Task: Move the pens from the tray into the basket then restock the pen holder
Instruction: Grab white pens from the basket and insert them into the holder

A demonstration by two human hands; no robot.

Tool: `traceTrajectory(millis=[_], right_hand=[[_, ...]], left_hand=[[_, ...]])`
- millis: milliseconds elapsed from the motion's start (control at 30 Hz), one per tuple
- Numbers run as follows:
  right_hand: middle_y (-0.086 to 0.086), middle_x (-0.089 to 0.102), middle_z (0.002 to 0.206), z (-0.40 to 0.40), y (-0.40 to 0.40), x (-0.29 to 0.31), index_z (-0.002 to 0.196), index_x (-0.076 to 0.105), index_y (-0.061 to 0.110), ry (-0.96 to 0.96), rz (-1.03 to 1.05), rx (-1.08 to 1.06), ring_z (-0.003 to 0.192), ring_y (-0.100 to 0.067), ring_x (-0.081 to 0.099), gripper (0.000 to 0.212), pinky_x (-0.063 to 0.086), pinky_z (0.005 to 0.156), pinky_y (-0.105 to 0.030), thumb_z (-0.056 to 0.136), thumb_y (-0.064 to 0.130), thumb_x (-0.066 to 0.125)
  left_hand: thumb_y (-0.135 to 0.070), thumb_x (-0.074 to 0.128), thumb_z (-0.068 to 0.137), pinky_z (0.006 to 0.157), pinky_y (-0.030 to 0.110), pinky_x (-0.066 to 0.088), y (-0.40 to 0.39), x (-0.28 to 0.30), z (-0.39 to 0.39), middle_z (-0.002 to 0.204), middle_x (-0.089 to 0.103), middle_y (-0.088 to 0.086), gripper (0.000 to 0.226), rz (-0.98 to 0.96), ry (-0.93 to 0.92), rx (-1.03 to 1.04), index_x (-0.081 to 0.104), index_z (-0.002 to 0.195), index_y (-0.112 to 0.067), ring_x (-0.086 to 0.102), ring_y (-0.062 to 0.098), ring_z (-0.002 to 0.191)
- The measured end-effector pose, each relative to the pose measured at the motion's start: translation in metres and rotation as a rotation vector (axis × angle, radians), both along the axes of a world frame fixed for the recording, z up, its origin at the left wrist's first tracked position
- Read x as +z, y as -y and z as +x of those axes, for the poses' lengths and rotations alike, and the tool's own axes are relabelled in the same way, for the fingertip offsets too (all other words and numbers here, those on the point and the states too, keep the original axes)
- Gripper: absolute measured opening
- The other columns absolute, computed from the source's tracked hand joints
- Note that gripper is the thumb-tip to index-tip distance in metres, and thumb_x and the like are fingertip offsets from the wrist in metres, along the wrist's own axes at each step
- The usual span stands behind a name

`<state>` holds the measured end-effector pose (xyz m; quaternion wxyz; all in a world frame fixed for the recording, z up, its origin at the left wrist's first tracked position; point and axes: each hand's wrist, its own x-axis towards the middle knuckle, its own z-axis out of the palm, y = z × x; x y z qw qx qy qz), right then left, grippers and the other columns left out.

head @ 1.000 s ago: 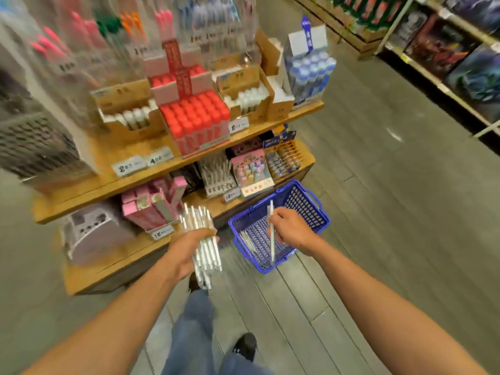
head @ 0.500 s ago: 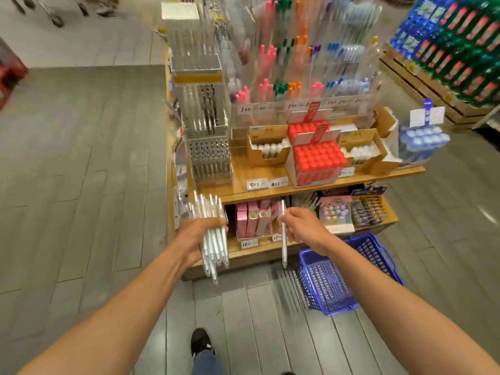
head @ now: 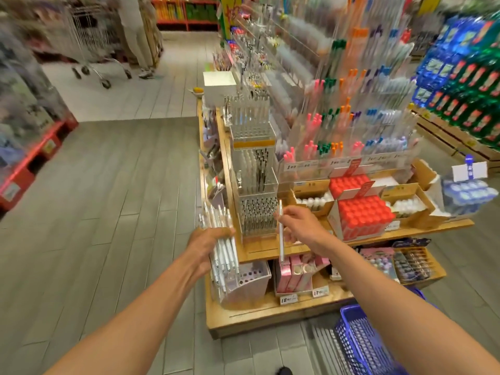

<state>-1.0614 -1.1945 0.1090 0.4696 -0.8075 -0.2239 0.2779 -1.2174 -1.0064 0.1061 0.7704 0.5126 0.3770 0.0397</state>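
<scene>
Left hand (head: 205,246) grips bundle of white pens (head: 223,246) just left of clear pen holder (head: 255,209); right hand (head: 300,226) fingers pinch single pen (head: 281,239) upright, just right of holder. Blue basket (head: 359,345) on floor, below-right.

Retail shop, stationery aisle. A wooden display stand (head: 270,255) carries racks of coloured pens (head: 332,125), boxed red-capped items (head: 364,212) and printed price tags (head: 289,299). A shopping trolley (head: 92,41) stands across the floor; a blue shopping basket (head: 359,345) sits below; stocked shelves (head: 465,77) line the right.
</scene>
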Motion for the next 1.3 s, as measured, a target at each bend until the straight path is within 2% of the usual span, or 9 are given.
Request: traceTrajectory(millis=[67, 167, 333, 433, 633, 767, 900, 1100, 1300], right_hand=[[-0.015, 0.069, 0.084, 0.013, -0.012, 0.004, 0.093, 0.06, 0.013, 0.005, 0.011, 0.011, 0.057, -0.017, 0.063, 0.012, 0.046, 0.049, -0.028, 0.097, 0.021, 0.053], [-0.018, 0.07, 0.087, 0.034, -0.026, 0.009, 0.095, 0.059, 0.011, -0.005, 0.04, 0.026, 0.059, -0.02, 0.064, 0.013, 0.046, 0.048, -0.026, 0.098, 0.022, 0.053], [-0.004, 0.067, 0.076, 0.077, -0.045, 0.01, 0.093, 0.06, 0.013, 0.014, 0.06, 0.048, 0.059, -0.017, 0.064, 0.012, 0.048, 0.049, -0.025, 0.097, 0.023, 0.054], [-0.009, 0.067, 0.083, 0.11, -0.056, 0.014, 0.095, 0.059, 0.014, 0.074, 0.041, 0.123, 0.062, -0.016, 0.066, 0.014, 0.05, 0.053, -0.026, 0.097, 0.026, 0.053], [0.002, 0.064, 0.066, 0.185, -0.083, 0.041, 0.096, 0.06, 0.009, 0.086, 0.148, 0.143, 0.059, -0.02, 0.067, 0.021, 0.049, 0.049, -0.022, 0.099, 0.027, 0.05], [-0.006, 0.064, 0.071, 0.234, -0.106, 0.069, 0.091, 0.059, 0.005, 0.204, 0.213, 0.062, 0.061, -0.017, 0.066, 0.026, 0.054, 0.057, -0.027, 0.099, 0.028, 0.051], [-0.005, 0.064, 0.076, 0.267, -0.132, 0.092, 0.085, 0.049, 0.024, 0.427, 0.292, -0.075, 0.067, -0.015, 0.066, 0.017, 0.054, 0.06, -0.026, 0.102, 0.025, 0.046], [-0.005, 0.063, 0.077, 0.283, -0.16, 0.095, 0.093, 0.044, 0.018, 0.646, 0.243, -0.099, 0.071, -0.022, 0.064, 0.009, 0.048, 0.062, -0.036, 0.101, 0.021, 0.046], [-0.013, 0.064, 0.078, 0.282, -0.174, 0.079, 0.095, 0.05, 0.01, 0.738, 0.133, -0.022, 0.071, -0.031, 0.062, 0.014, 0.048, 0.063, -0.042, 0.1, 0.024, 0.048]], left_hand=[[-0.011, 0.082, 0.052, 0.071, 0.044, 0.06, -0.008, 0.006, 0.012, 0.086, 0.074, 0.016, 0.058, 0.01, 0.01, -0.005, 0.067, 0.105, 0.006, 0.072, 0.032, 0.075], [-0.007, 0.081, 0.057, 0.073, 0.046, 0.06, -0.017, 0.013, 0.032, 0.099, 0.074, 0.021, 0.057, 0.003, 0.011, -0.014, 0.064, 0.11, 0.007, 0.071, 0.033, 0.08], [0.002, 0.076, 0.076, 0.05, 0.026, 0.055, -0.031, 0.019, 0.073, 0.071, 0.075, 0.011, 0.03, 0.047, -0.018, -0.011, 0.066, 0.104, 0.008, 0.071, 0.021, 0.056], [0.002, 0.074, 0.077, 0.055, 0.029, 0.056, -0.037, 0.026, 0.104, 0.08, 0.074, 0.016, 0.029, 0.064, -0.028, -0.01, 0.067, 0.105, 0.009, 0.071, 0.025, 0.062], [0.004, 0.07, 0.079, 0.05, 0.029, 0.055, -0.051, 0.045, 0.167, 0.075, 0.071, 0.016, 0.025, 0.032, 0.003, 0.028, 0.068, 0.104, 0.01, 0.069, 0.025, 0.056], [0.001, 0.07, 0.08, 0.063, 0.037, 0.057, -0.058, 0.049, 0.196, 0.089, 0.071, 0.018, 0.029, 0.029, 0.018, 0.037, 0.067, 0.108, 0.008, 0.069, 0.029, 0.071], [0.002, 0.07, 0.079, 0.075, 0.043, 0.058, -0.069, 0.048, 0.214, 0.104, 0.069, 0.022, 0.033, 0.012, 0.021, 0.069, 0.065, 0.11, 0.008, 0.069, 0.033, 0.084], [0.007, 0.066, 0.08, 0.065, 0.041, 0.061, -0.083, 0.046, 0.231, 0.083, 0.074, 0.021, 0.031, -0.059, 0.05, 0.082, 0.062, 0.11, 0.009, 0.072, 0.032, 0.071], [0.009, 0.066, 0.079, 0.055, 0.037, 0.059, -0.091, 0.051, 0.242, 0.081, 0.073, 0.022, 0.032, -0.083, 0.07, 0.063, 0.06, 0.11, 0.01, 0.072, 0.032, 0.065]])
